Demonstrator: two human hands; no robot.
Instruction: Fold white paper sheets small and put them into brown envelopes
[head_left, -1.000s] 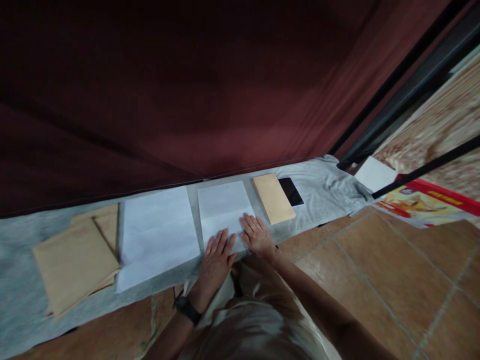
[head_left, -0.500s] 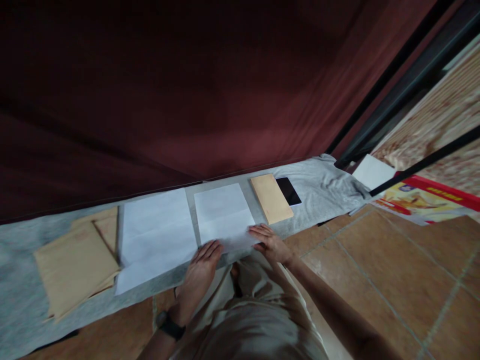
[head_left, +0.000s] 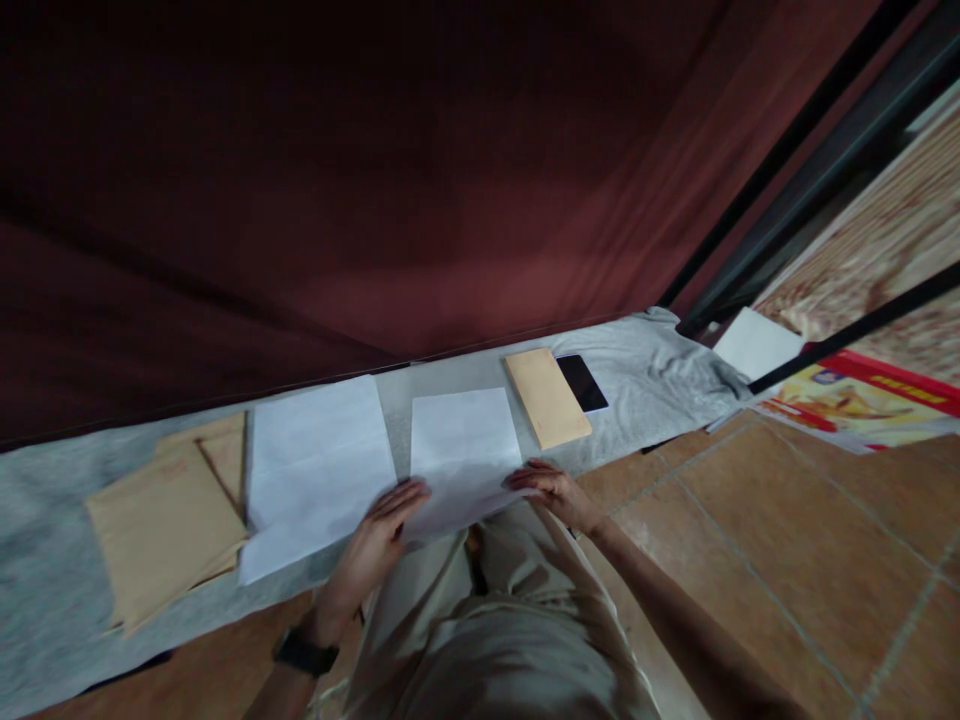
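Observation:
A white sheet of paper (head_left: 465, 440) lies in front of me, its near part raised and bent toward my lap. My left hand (head_left: 386, 520), with a dark watch on the wrist, grips its left edge, fingers close together and the thumb mostly hidden. On the opposite edge my right hand (head_left: 553, 490) pinches the sheet near its lower right corner. A larger stack of white paper (head_left: 319, 460) rests just left of the held sheet. To the right is a flat brown envelope (head_left: 549, 397), beside a dark-screened phone (head_left: 583, 383).
Several brown envelopes (head_left: 169, 530) overlap at the left. Grey cloth (head_left: 637, 370) covers the narrow bench, wrinkled at its right end. Behind hangs a dark red curtain (head_left: 420, 200). A black metal bar (head_left: 855, 330) and a red-yellow printed box (head_left: 862, 390) are at right, above tiled floor (head_left: 787, 540).
The sheet has slid toward me and its near edge is lifted. My left hand has moved left and now grips the edge; my right hand has closed on the other side.

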